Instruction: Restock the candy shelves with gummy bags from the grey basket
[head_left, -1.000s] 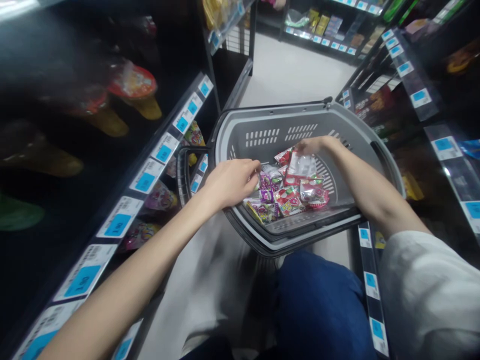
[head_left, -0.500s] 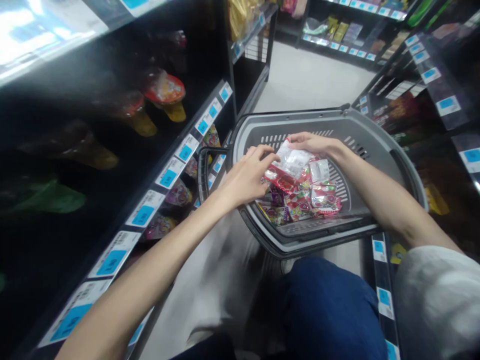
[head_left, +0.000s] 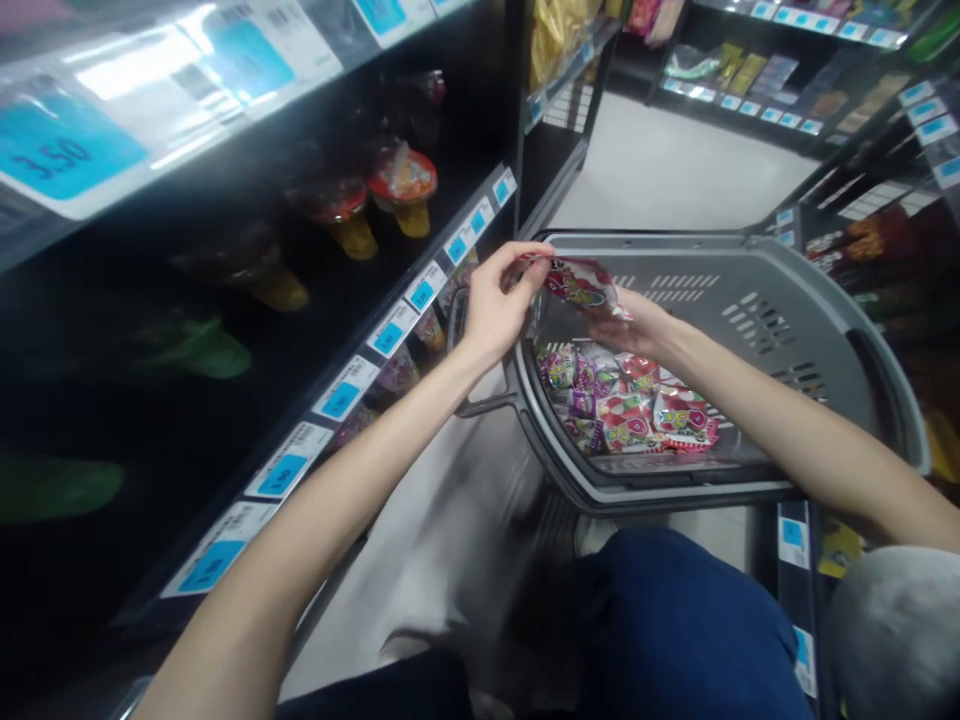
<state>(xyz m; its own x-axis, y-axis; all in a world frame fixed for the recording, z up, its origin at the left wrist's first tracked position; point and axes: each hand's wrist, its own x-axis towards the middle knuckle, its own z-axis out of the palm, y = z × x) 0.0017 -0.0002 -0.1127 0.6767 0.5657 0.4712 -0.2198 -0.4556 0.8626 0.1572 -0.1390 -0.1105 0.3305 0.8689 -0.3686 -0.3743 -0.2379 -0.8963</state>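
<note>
A shiny red-and-white snack packet (head_left: pixel 581 283) is held up over the left part of a grey shopping basket (head_left: pixel 874 330). My left hand (head_left: pixel 501 300) pinches its left end between thumb and fingers. At the other end my right hand (head_left: pixel 637 322) grips the packet, with its fingers partly behind and below it, a little blurred. Beneath the hands, several small candy packets (head_left: pixel 626 418) in red, white and purple lie on the bottom of the basket, towards its left and near side.
Dark shelving with a row of blue price tags (head_left: pixel 390 338) runs along the left, holding yellow cups with red tops (head_left: pixel 405 185). A black basket handle (head_left: pixel 480 405) sticks out at the left. More shelves (head_left: pixel 757 100) stand at the back and right. My knee (head_left: pixel 690 620) is below the basket.
The packet has been lifted and turned from its white back to its printed red side. My left hand now pinches its end. The view has shifted left, uncovering more packets in the basket.
</note>
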